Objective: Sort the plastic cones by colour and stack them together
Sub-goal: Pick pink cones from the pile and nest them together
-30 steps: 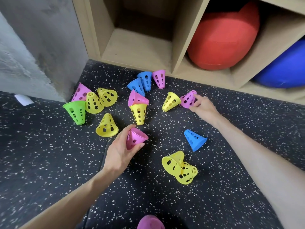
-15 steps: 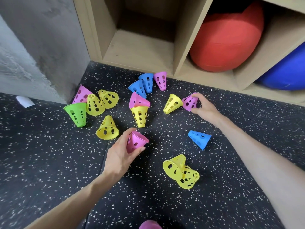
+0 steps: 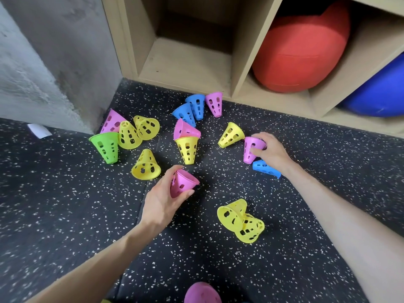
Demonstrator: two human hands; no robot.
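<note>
I see my left hand point(image 3: 161, 200) curled around a pink cone point(image 3: 182, 182), thumb and fingers wrapping its narrow end, mouth facing two o'clock. My right hand point(image 3: 270, 153) grips a second pink cone point(image 3: 251, 148) at its nine o'clock, a blue cone point(image 3: 264, 168) just beneath. I can read no writing anywhere.

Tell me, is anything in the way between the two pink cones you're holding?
Nothing visible blocks them. The left hand holds one pink cone, the right hand grips another pink cone, and only bare speckled floor lies between. A blue cone lies under the right hand, off the path.
</note>
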